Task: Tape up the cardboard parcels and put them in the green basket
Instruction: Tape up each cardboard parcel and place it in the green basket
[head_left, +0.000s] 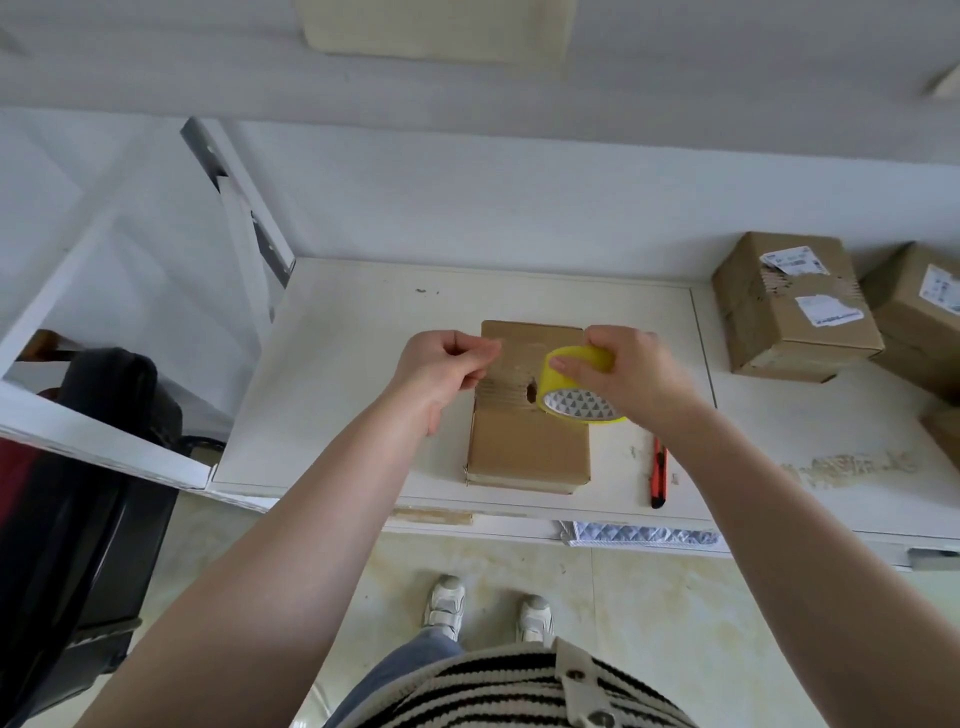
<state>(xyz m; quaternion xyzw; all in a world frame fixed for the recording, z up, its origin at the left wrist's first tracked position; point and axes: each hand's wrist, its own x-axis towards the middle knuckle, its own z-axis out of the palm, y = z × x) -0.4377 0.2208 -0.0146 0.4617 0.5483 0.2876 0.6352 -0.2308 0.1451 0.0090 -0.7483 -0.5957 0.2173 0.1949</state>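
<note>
The fingers of the right hand (631, 371) curl round a roll of yellow tape (579, 387), thumb laid flat on the roll's outer band and the other fingers wrapped over its top edge. The roll is tilted so its open core faces the person; the inside of the core is white with a pattern of small grey triangles. The left hand (441, 366) is bunched just beside the roll, thumb and forefinger pressed tip to tip as if pinching something thin; whether a tape end lies between them cannot be told, since nothing clear shows there.

Both hands hang just above a flat cardboard parcel (527, 441) lying on the white table (337, 364), near its front edge, long side running away from the person. Its brown top is scuffed across the middle, the paper skin torn away in a pale ragged band, with a dark hole punched through beside the roll. The near corner looks a little crushed.

An orange and black utility knife (658, 473) lies on the table to the right of the parcel, apart from it. Further right, towards the wall, stand two more brown boxes (789, 306) with white shipping labels, touching each other.
</note>
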